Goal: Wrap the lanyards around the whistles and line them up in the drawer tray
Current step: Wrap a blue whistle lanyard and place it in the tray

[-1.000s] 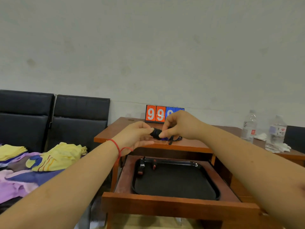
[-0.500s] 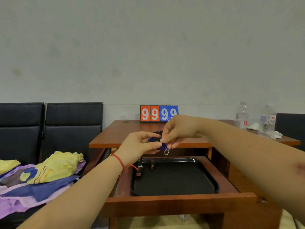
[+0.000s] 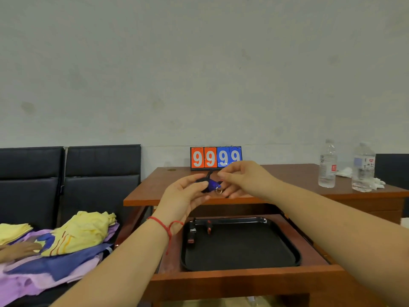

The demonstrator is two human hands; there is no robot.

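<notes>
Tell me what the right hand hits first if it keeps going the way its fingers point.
The right hand points leftward, so it would likely meet the blue whistle first, then the left hand holding it. Depth is hard to judge.

Soft, even light fills the room with only faint shadows under the table (image 3: 287, 173) edge, colours look slightly washed, the hands (image 3: 243, 180) are a little blurred, and the wide lens bends the outer edges.
</notes>
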